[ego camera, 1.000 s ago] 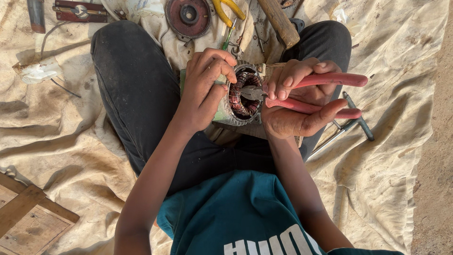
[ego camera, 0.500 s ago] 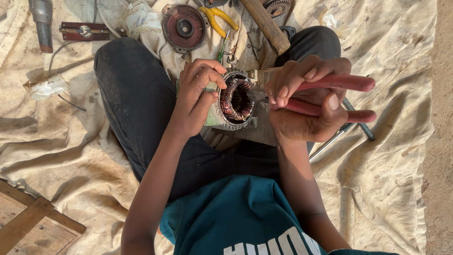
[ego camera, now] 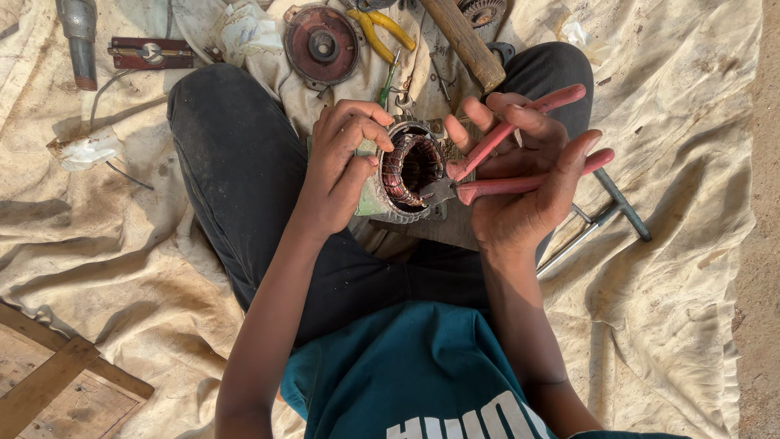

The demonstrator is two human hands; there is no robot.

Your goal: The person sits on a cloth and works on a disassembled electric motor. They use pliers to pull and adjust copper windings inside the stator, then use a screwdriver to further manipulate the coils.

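I sit cross-legged on a cloth with a small motor stator (ego camera: 409, 169) in my lap, its copper windings facing up. My left hand (ego camera: 341, 162) grips the stator's left side, thumb on its rim. My right hand (ego camera: 520, 175) holds red-handled pliers (ego camera: 520, 167), handles spread, and the jaws reach into the stator's opening at its lower right edge.
A dirty beige cloth (ego camera: 666, 268) covers the ground. Behind my knees lie a round rusty motor cover (ego camera: 322, 45), yellow-handled pliers (ego camera: 380, 31), a wooden hammer handle (ego camera: 463, 41), a metal bar (ego camera: 79, 39) and a grey T-wrench (ego camera: 605, 215). Wooden boards (ego camera: 49, 386) sit at lower left.
The pliers' handles have spread wider and my right hand has tilted, with the jaws now at the stator's lower edge. The view has shifted slightly; my left hand keeps its grip.
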